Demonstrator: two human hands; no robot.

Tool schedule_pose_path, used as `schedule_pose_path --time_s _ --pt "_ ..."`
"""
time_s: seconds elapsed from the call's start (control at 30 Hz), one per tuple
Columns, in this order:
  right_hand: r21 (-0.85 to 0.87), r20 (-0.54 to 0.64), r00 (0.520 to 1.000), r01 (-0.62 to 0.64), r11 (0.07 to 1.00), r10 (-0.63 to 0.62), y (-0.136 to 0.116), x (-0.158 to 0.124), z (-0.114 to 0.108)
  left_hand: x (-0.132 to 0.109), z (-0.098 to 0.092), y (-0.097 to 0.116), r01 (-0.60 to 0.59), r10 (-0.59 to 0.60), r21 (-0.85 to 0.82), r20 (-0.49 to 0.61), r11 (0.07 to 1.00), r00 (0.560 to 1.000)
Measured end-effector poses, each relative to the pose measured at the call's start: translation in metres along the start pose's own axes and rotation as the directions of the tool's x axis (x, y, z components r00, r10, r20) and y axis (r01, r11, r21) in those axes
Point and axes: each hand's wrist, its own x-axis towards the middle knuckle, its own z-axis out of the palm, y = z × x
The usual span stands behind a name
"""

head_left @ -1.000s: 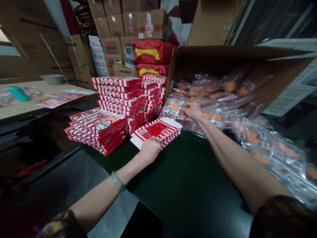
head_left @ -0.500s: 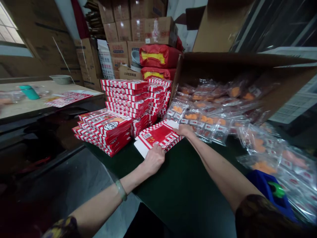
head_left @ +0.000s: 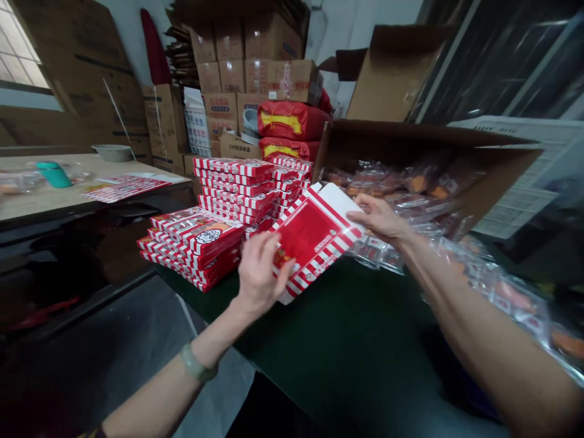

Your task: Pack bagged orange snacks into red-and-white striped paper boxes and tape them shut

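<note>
The head view showed the right hand [head_left: 378,218] pinching the white-flapped end of a red-and-white striped carton [head_left: 310,234], tilted over the green tabletop [head_left: 347,334]. The blurred left hand [head_left: 259,274] covered its other end; whether it gripped, I couldn't tell. The right forearm partly hid clear plastic packets [head_left: 370,250].

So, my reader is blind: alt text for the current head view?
The right hand holds a red striped box by one end above a green tabletop, left hand at its other end. Similar boxes stand stacked at left; clear packets lie at right.
</note>
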Motion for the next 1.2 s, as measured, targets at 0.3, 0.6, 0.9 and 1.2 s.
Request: schedule_pose_path --time_s 0.3,0.6,0.9,1.2 --pt "0.481 -0.226 0.881 -0.269 0.834 0.415 -0.051 -0.122 -0.021 0.025 -0.026 0.092 0.341 -0.168 -0.244 0.534 0.908 0.829" --pt "0.255 -0.219 0.951 -0.160 0.954 0.218 -0.067 -0.170 -0.036 0.018 -0.011 0.130 0.556 0.213 -0.592 0.772 0.584 0.598" --pt "-0.045 -0.122 0.991 -0.056 0.997 0.050 -0.043 -0.184 -0.046 0.017 -0.001 0.127 0.703 0.102 -0.593 0.788 0.393 0.607" --pt "0.354 -0.483 0.846 -0.049 0.934 0.227 -0.034 -0.194 -0.017 -0.015 0.006 0.180 0.219 0.048 -0.472 0.491 0.854 0.870"
